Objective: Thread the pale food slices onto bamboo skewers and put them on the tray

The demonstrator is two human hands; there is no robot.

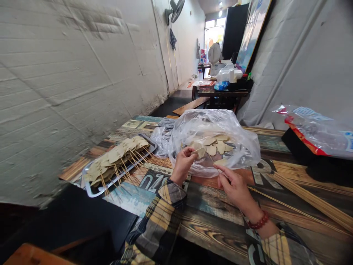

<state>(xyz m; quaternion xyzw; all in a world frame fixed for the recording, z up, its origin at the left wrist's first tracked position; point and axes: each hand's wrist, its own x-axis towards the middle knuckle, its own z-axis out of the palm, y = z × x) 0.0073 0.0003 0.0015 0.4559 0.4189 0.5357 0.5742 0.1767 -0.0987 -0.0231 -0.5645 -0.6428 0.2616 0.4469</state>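
Observation:
My left hand (184,162) is closed in a pinch on a pale flat food slice (200,152) at the mouth of a clear plastic bag (212,143) that holds several more slices. My right hand (234,186) pinches a thin bamboo skewer (213,162) whose tip points up toward the held slice. A metal tray (91,189) to the left carries several finished skewers of the same slices (116,162). Both hands hover over a painted wooden table (209,206).
A bundle of loose bamboo skewers (311,198) lies on the table at the right. A red and clear plastic packet (314,130) sits on a dark object at far right. A white wall runs along the left. Another cluttered table (220,88) stands farther back.

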